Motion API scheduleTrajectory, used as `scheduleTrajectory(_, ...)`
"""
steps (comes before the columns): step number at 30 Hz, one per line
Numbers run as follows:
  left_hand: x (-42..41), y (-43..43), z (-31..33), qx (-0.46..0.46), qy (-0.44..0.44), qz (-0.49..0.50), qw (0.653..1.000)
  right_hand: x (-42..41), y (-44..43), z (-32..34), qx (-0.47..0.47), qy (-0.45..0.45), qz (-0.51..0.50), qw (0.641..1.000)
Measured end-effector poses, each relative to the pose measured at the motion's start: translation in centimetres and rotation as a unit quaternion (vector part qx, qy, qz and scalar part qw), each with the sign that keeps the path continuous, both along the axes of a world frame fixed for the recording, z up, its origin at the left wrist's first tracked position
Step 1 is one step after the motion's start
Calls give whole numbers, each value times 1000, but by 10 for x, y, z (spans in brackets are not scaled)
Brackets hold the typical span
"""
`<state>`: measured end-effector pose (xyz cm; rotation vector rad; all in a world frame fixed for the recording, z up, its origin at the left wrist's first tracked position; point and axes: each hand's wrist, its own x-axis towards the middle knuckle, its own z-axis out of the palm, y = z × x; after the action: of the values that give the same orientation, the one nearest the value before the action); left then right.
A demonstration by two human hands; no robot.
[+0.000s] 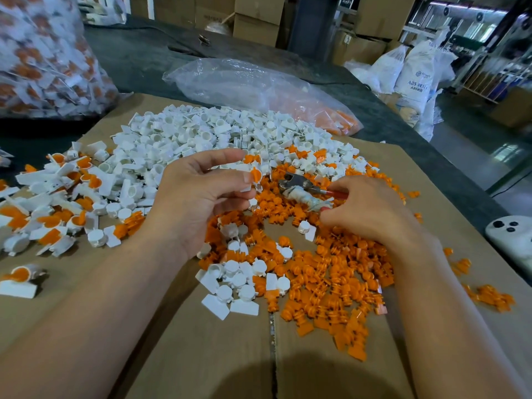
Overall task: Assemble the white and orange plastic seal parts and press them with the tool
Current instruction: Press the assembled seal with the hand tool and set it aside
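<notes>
My left hand (198, 197) pinches a white seal body with an orange insert (254, 176) between thumb and fingertips, held above the piles. My right hand (371, 208) grips the metal pressing tool (299, 189) by its red, tape-wrapped handles, with the jaws pointing left toward the held seal, a short gap apart. A heap of loose white parts (218, 131) lies at the back of the cardboard sheet (201, 341). Loose orange parts (331, 277) spread under and in front of my right hand. Assembled white-and-orange seals (57, 197) lie to the left.
A clear bag with orange parts (259, 87) lies behind the white heap. A large bag of assembled seals (43, 59) stands at the back left. A white device (512, 234) rests at the right edge. Cardboard boxes (259, 18) and white sacks (414, 67) stand beyond the dark table.
</notes>
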<state>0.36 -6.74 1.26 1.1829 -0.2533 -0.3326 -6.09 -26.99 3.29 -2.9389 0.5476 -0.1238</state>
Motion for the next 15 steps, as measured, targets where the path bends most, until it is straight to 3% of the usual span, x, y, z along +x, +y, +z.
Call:
scheduleTrajectory(5,2,-1,-2,-25,4,-2,1000,-1,1,5,7,-55,11,998)
scheduleTrajectory(10,3,-4,-4,-55,5,4,998,-2,2,6,26,-168,37,985)
scheduleTrajectory(15,-1,-6,-4,-77,-23,36,996,-4,14,8,-43,-230,74,969)
